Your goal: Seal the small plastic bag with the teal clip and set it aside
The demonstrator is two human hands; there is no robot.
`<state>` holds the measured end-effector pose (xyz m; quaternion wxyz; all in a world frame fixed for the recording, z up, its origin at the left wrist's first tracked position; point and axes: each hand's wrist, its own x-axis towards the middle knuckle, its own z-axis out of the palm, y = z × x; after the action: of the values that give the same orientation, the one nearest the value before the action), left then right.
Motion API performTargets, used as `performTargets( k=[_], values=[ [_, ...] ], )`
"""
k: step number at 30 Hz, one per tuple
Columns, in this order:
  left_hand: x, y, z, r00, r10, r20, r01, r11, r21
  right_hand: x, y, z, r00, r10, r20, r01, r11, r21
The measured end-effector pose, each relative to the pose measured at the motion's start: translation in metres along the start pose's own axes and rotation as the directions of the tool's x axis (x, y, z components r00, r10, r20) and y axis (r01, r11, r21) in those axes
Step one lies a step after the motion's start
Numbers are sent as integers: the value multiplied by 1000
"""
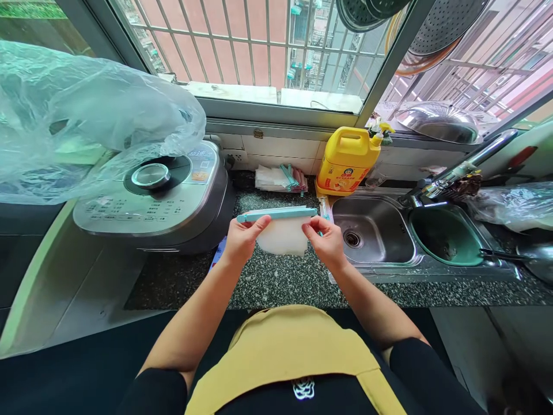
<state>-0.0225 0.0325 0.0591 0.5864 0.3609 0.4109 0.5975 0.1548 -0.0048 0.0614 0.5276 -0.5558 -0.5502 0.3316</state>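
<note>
Between both hands, over the speckled counter [276,288], is a small translucent bag [283,237] with a teal sealing strip [276,214] along its top edge. My left hand [242,237] pinches the strip's left end, thumb on top. My right hand [327,241] grips the right side of the bag just under the strip's other end. The bag hangs below the strip, whitish and cloudy; whether anything is inside I cannot tell. Behind it, near the wall, lies a pile of similar pale bags [274,178] with teal and pink strips.
On the left stands a grey cooker [149,196], partly covered by a large plastic bag [86,121]. A yellow jug [348,161] is beside the steel sink [375,230]. Farther right are a green basin [444,233], a faucet [470,158] and a ladle [536,262].
</note>
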Motion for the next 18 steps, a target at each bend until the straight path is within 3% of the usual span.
performTargets(
  k=[9, 13, 16, 18],
  values=[
    [7, 4, -1, 994, -18, -104, 5, 992, -123, -4, 15, -17, 996, -37, -77, 34, 999, -42],
    [9, 4, -3, 995, -14, -102, 1, 992, -124, 0, 41, -45, 989, -7, -150, -22, 982, -188],
    [9, 5, -5, 995, -16, -94, 4, 992, -127, 5, 74, -86, 948, 67, -310, -208, 869, -448],
    [10, 6, -7, 995, -11, -96, -2, 992, -126, 7, 96, -114, 885, 172, -433, -425, 680, -598]
  ],
)
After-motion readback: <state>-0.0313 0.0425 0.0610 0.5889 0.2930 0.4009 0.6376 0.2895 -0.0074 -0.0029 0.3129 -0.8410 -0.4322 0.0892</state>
